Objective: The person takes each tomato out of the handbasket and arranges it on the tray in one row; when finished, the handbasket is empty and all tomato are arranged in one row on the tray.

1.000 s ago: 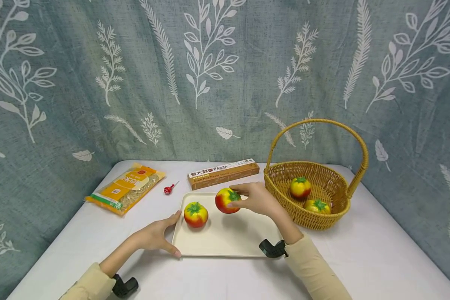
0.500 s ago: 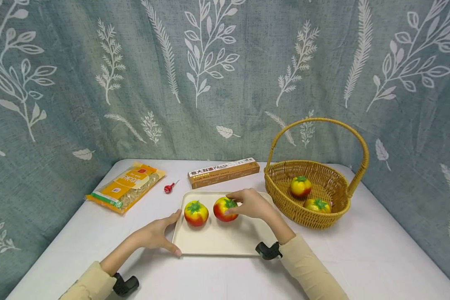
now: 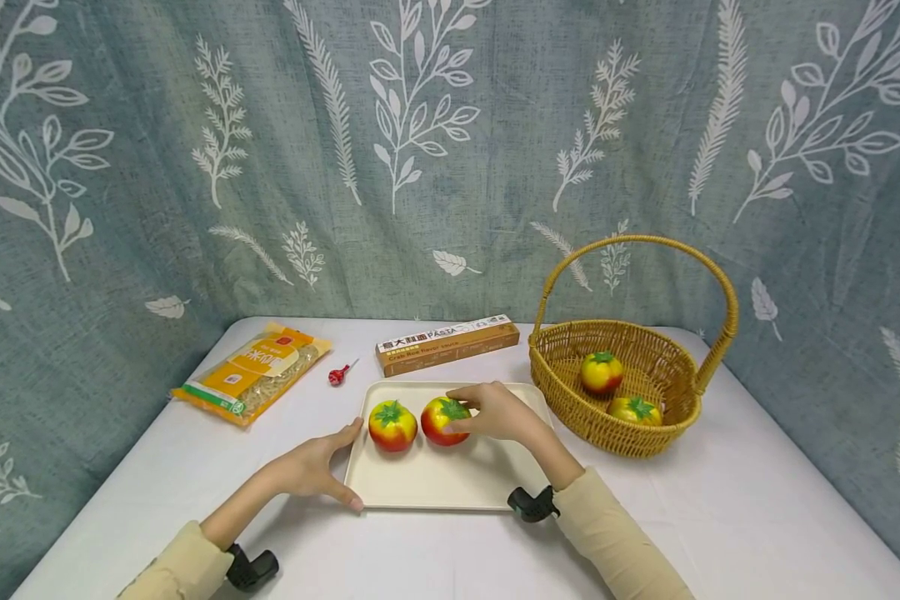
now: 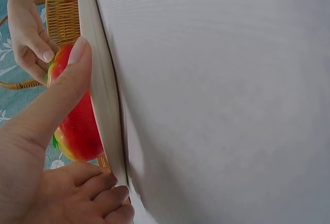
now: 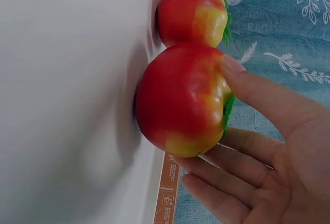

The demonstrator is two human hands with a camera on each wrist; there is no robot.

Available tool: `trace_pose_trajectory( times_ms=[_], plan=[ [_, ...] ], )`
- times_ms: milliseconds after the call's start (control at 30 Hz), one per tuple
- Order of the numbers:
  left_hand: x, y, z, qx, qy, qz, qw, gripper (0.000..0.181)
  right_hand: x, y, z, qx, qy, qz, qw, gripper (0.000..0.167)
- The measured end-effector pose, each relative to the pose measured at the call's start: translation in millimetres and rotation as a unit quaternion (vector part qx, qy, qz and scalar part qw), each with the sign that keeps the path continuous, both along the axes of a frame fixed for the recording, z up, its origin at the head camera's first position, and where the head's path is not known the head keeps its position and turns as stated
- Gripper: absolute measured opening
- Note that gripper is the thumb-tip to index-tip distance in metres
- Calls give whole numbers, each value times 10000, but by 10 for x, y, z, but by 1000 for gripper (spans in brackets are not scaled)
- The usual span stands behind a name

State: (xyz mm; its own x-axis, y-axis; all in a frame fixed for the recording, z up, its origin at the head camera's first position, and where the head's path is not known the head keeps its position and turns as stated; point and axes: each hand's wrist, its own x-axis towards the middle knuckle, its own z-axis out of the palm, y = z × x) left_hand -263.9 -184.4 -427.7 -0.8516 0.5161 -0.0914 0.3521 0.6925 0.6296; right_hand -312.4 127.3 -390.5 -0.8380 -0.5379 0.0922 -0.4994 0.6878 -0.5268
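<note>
In the head view my right hand (image 3: 495, 411) holds a red-and-yellow tomato (image 3: 437, 422) with a green leafy top, thumb on the near side and fingers on the far side. This tomato is low over the cream tray (image 3: 450, 492); whether its underside touches cannot be told. A similar tomato (image 3: 392, 429) sits to its left on the tray. The right wrist view shows the held tomato (image 5: 180, 100) close against the other tomato (image 5: 188, 15). My left hand (image 3: 311, 468) rests at the tray's left end, thumb at the front corner and straight fingers along the left rim.
A wicker basket (image 3: 570, 408) with a tall handle stands right of the tray, holding two tomatoes. Behind the tray lies a pasta box (image 3: 450, 348). A red lollipop (image 3: 337, 377) and an orange-edged food packet (image 3: 258, 375) lie to the left. A patterned curtain (image 3: 450, 250) encloses the table.
My right hand has lowered its tomato toward the tray and moved it left, close to the other tomato. My left hand has kept its place.
</note>
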Motion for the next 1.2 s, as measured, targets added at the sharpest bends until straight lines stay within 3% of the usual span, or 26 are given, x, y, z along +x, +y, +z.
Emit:
trace_pose_trajectory(
  times_ms=[333, 1200],
  plan=[
    [19, 4, 16, 45, -2, 9, 10000, 121, 14, -9, -44, -218, 56, 156, 9996, 57],
    [5, 12, 8, -53, 29, 64, 10000, 123, 21, 33, 47, -1, 213, 122, 9997, 64]
  ],
)
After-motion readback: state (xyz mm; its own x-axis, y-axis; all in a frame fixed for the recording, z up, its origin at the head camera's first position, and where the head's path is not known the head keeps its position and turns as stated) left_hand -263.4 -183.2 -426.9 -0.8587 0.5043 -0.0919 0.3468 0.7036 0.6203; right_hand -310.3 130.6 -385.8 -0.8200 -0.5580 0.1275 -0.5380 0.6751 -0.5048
